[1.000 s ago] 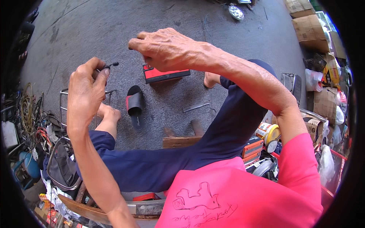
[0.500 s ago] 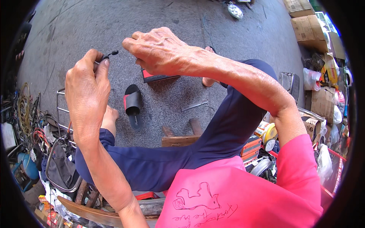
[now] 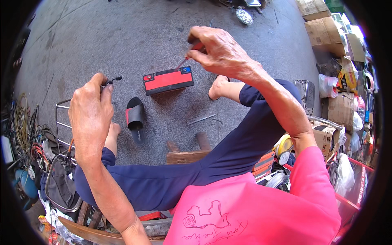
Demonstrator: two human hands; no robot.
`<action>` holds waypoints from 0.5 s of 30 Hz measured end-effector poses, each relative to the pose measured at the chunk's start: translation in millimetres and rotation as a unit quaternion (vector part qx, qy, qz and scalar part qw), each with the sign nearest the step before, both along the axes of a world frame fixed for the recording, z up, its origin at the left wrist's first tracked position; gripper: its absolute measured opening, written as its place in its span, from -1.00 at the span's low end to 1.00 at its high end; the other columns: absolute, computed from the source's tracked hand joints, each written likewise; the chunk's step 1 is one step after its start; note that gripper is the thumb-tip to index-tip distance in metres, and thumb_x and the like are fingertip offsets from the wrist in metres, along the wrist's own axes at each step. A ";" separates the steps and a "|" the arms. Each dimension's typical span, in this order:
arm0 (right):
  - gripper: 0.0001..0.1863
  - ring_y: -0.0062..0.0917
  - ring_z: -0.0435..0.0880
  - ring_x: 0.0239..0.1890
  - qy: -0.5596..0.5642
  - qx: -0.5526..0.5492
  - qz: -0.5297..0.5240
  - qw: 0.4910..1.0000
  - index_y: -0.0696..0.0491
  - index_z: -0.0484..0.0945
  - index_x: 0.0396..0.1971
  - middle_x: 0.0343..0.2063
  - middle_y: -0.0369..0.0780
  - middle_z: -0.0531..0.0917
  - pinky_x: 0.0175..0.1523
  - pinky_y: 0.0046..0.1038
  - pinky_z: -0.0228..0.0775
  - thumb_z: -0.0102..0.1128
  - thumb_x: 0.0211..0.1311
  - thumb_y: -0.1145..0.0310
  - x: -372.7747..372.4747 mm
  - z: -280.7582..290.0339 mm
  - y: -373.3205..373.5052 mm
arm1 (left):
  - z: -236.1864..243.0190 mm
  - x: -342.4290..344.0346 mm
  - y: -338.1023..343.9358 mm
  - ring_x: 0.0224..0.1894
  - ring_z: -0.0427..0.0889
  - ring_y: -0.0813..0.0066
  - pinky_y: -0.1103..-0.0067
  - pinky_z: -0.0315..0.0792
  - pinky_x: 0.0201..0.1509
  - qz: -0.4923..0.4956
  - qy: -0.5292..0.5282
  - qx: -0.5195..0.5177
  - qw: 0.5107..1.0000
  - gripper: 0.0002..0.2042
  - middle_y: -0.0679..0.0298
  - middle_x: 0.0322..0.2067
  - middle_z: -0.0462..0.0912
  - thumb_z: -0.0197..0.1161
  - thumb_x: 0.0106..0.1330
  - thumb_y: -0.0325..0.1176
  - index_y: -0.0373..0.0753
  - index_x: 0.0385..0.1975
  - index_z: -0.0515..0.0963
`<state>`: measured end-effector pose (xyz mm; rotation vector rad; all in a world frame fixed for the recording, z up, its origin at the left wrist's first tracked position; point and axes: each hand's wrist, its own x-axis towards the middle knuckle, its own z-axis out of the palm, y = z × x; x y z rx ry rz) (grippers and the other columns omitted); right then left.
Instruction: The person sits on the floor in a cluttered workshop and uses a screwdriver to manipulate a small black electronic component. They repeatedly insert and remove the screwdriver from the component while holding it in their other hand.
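Observation:
My left hand [image 3: 92, 112] is raised at the left, thumb and fingers pinched on a small black part with a rounded end [image 3: 118, 78]. My right hand [image 3: 218, 49], up and to the right, is closed round the red handle of a screwdriver [image 3: 197, 45]. Its thin shaft slants down to the left. The shaft's end appears over the back edge of a red and black battery [image 3: 168, 81] on the ground; I cannot tell whether they touch. The battery has a red terminal at its left and a blue one at its right.
A black slipper [image 3: 135, 118] and a flat metal strip [image 3: 201, 119] lie on the grey ground. Near my knees stands a wooden stool [image 3: 188, 157]. Cardboard boxes [image 3: 324, 32] and bags line the right; coiled cables [image 3: 22, 118] and a wire rack [image 3: 62, 122] are at the left.
My right hand has moved right, away from my left hand, and the screwdriver in it now shows. The battery has come into fuller view. My left hand keeps its pinch, slightly lower.

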<state>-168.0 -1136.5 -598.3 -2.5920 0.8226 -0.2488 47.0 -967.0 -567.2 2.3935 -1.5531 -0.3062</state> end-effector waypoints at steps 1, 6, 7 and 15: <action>-0.78 -0.31 0.64 -0.37 0.000 0.007 -0.006 1.000 0.20 0.41 -0.39 -0.45 -0.06 0.61 -0.27 -0.41 0.43 0.21 0.02 0.40 -6.9 -2.9 -1.1 | 2.8 -2.0 -0.5 -0.40 0.58 0.06 0.36 0.40 -0.36 0.010 0.009 0.017 1.000 -0.85 -0.04 -0.52 0.56 0.12 0.17 -0.41 -0.34 -0.35 0.51; -0.75 -0.23 0.58 -0.34 -0.040 0.112 -0.073 0.990 0.23 0.42 -0.43 -0.47 -0.05 0.58 -0.23 -0.31 0.38 0.15 -0.04 0.36 -39.4 -12.6 -7.5 | 0.0 -6.9 -8.4 -0.35 0.57 -0.02 0.31 0.41 -0.31 -0.008 0.004 0.049 0.999 -0.86 -0.06 -0.51 0.56 0.11 0.17 -0.40 -0.32 -0.36 0.51; -0.76 -0.22 0.58 -0.34 -0.044 0.101 -0.071 0.991 0.24 0.42 -0.43 -0.48 -0.05 0.57 -0.23 -0.31 0.38 0.15 -0.03 0.36 -42.4 -13.0 -7.4 | -0.5 -7.8 -9.8 -0.35 0.56 -0.02 0.30 0.40 -0.31 -0.013 0.003 0.055 0.998 -0.86 -0.06 -0.51 0.56 0.11 0.17 -0.41 -0.32 -0.35 0.51; -0.75 -0.27 0.62 -0.34 -0.051 0.071 -0.079 0.993 0.24 0.41 -0.40 -0.45 -0.04 0.58 -0.25 -0.37 0.42 0.19 0.02 0.38 -51.0 -9.7 -5.6 | -8.1 -12.7 -12.6 -0.46 0.57 0.04 0.37 0.38 -0.39 -0.073 -0.003 0.044 0.996 -0.85 -0.07 -0.52 0.55 0.12 0.13 -0.50 -0.39 -0.31 0.48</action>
